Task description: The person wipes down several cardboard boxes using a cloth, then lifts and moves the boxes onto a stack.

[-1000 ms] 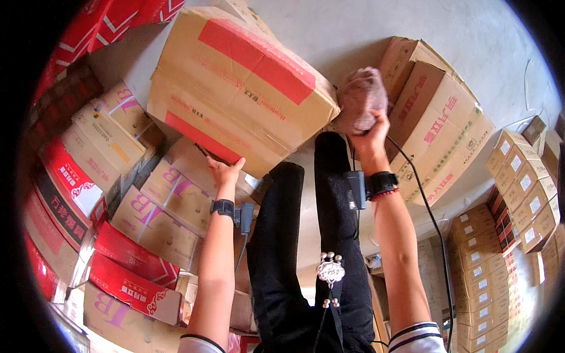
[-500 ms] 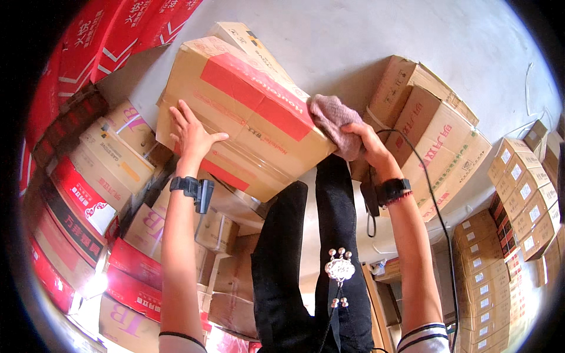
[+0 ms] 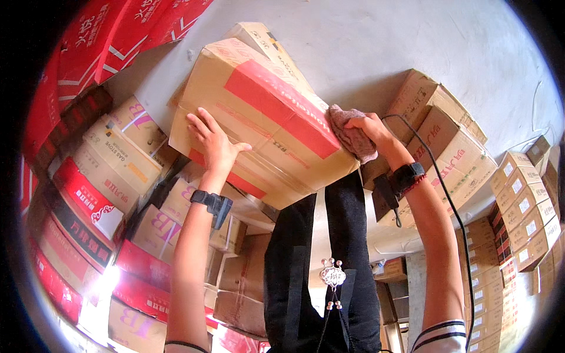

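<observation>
In front of me a brown cardboard box [image 3: 253,141] with red bands is tilted, its left end higher in view than its right. Fingers spread, my left hand [image 3: 216,141] lies against the box's broad near face. A mauve cloth [image 3: 352,135] is bunched in my right hand [image 3: 372,130], pressed to the box's right end. Behind the red-banded box shows the top of another carton [image 3: 268,44]. Each wrist wears a black band, and a black cable runs down beside my right forearm.
Two cartons [image 3: 438,141] stand to the right by the pale floor [image 3: 353,47]. Stacked boxes [image 3: 118,159] crowd the left, with red cartons [image 3: 118,35] at the upper left. More small cartons [image 3: 527,200] are piled at the far right. My legs are just below the box.
The box has shifted slightly right and down in view, along with both hands and the surroundings. My right hand and the cloth stay at the box's right end.
</observation>
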Motion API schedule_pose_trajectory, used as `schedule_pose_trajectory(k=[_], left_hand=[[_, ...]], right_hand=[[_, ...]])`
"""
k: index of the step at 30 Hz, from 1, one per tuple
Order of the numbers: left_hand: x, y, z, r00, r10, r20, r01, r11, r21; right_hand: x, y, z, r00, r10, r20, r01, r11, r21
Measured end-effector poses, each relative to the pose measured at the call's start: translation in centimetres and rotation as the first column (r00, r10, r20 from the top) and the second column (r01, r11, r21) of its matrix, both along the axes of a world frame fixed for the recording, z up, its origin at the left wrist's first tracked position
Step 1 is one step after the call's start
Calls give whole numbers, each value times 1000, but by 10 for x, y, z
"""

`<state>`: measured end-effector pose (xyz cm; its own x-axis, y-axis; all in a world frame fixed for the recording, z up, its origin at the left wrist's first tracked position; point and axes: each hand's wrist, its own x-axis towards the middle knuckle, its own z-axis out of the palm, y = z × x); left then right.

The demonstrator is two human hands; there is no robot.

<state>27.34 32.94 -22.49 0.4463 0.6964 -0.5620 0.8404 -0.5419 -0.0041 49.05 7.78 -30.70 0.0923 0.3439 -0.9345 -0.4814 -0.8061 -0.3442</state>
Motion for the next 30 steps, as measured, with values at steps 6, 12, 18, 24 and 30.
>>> schedule_pose_trajectory(k=[6, 12, 18, 24, 30], left_hand=[[-6, 4, -3, 1000, 11, -1, -11, 1000, -19], [-16, 4, -10, 992, -124, -29, 127, 983, 131], [-9, 3, -9, 985, -104, -139, 121, 986, 116], [-17, 9, -12, 995, -73, -73, 78, 994, 82], [-3, 6, -4, 996, 10, -94, -7, 1000, 22]], right_hand=[[1, 66, -15, 994, 73, 85, -76, 997, 33], [9, 237, 17, 936, 141, 322, -241, 925, 295], [42, 306, 21, 899, -277, -340, 432, 431, 792], [128, 199, 44, 894, -412, -176, 415, 616, 670], [101, 40, 28, 985, -138, 104, 136, 990, 25]])
